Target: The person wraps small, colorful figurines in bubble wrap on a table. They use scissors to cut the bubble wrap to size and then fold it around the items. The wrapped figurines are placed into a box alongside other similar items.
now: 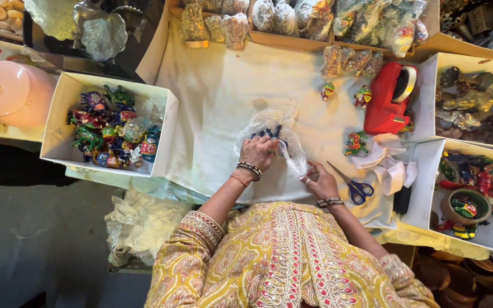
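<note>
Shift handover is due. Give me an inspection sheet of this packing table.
Surface: white cloth over the table, creased.
Job's things: dark blue figurine inside clear wrap, centre of cloth.
Clutter: scissors, red tape dispenser, paper strips, loose figurines, boxes of painted figurines, wrapped bundles along the far edge.
Grips: left hand presses on the wrapped figurine; right hand pinches the wrap's twisted end.
Cables: nothing seen.
Surroundings: pink lidded container, spare wrap on the floor.

Red tape dispenser [388, 100], blue-handled scissors [356, 185], white cloth [218, 102], figurine [269, 136] prob. dk blue.
</note>
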